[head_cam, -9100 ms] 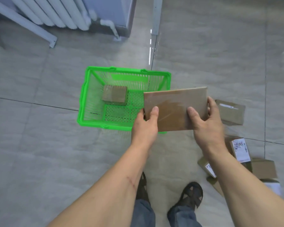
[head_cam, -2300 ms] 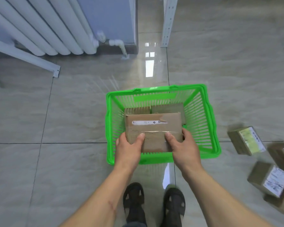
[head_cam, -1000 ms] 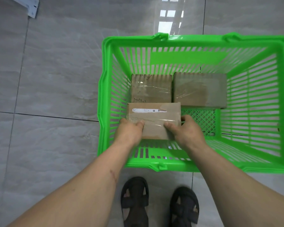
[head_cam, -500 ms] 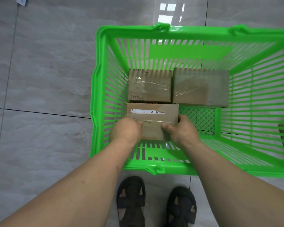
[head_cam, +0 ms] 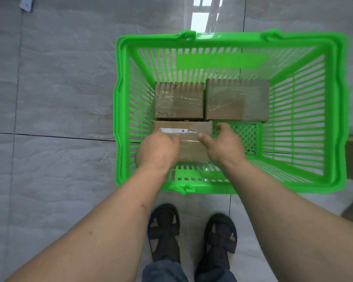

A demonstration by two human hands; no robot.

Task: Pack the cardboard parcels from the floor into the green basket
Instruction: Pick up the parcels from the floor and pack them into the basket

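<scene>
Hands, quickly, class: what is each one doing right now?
Left hand: closed on the labelled parcel.
Right hand: gripping the same parcel.

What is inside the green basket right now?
Three cardboard parcels: two at the back, and a labelled parcel in front under both hands. Its near part is covered; bare mesh floor to its right.

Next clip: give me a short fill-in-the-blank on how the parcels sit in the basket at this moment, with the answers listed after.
1. The green basket holds ____ cardboard parcels in all.
2. Both hands, the left hand and the right hand, are on the parcel with the white label strip, which lies in the near-____ corner of the basket.
3. The bare mesh floor shows to the ____ of that parcel.

Missing words: three; left; right
</scene>
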